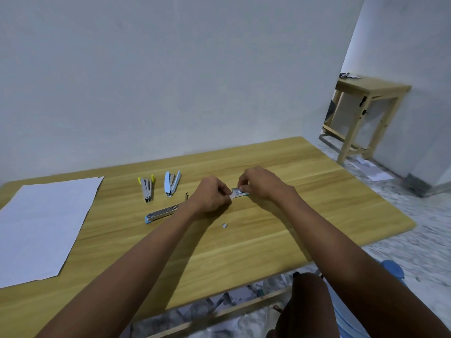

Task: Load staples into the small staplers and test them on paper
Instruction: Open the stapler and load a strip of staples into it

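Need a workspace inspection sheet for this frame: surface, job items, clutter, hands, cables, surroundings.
Surface: wooden table, against a pale wall.
Job's things: yellow stapler and blue stapler lying side by side; a third stapler opened flat; staple box between the hands; paper at the left edge.
Clutter: small staple piece lying loose near the middle of the table.
Hands: left hand and right hand both pinch the staple box.
Cables: nothing seen.
Surroundings: wooden side table at back right; scraps of paper on the floor.
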The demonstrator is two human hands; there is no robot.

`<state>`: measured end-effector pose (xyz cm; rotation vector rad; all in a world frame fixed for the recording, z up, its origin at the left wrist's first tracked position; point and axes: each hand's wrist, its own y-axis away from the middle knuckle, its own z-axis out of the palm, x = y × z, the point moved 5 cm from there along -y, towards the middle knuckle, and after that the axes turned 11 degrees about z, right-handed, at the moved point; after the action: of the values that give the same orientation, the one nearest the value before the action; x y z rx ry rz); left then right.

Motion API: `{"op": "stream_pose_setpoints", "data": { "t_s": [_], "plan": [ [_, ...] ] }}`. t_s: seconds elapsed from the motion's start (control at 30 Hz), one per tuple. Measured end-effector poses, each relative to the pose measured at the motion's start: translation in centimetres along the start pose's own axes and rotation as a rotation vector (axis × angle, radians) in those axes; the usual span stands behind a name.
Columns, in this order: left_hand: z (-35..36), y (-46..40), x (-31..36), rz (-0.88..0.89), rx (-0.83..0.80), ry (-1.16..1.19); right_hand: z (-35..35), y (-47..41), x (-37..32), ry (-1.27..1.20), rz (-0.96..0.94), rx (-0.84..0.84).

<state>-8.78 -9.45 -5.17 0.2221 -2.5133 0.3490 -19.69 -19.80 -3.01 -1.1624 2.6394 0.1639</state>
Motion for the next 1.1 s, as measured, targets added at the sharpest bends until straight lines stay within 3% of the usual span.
{"op": "stream_pose_setpoints", "data": {
  "t_s": [0.43,0.7,1.1],
  "plan": [
    [-0.1,0.1,-0.2,-0.021,-0.002,0.017,-0.5,0.0,-1.4,0.222,-0.138,-0.082],
    [-0.5,0.3,0.1,0.029,-0.015,-0.025,-1.0,0.3,-1.7,0.043,-0.141,-0.118],
    [-0.6,0.5,0.1,0.027,-0.027,-0.044,-0.8,0.3,-1.6,0.004,-0.117,-0.149]
  ]
}}
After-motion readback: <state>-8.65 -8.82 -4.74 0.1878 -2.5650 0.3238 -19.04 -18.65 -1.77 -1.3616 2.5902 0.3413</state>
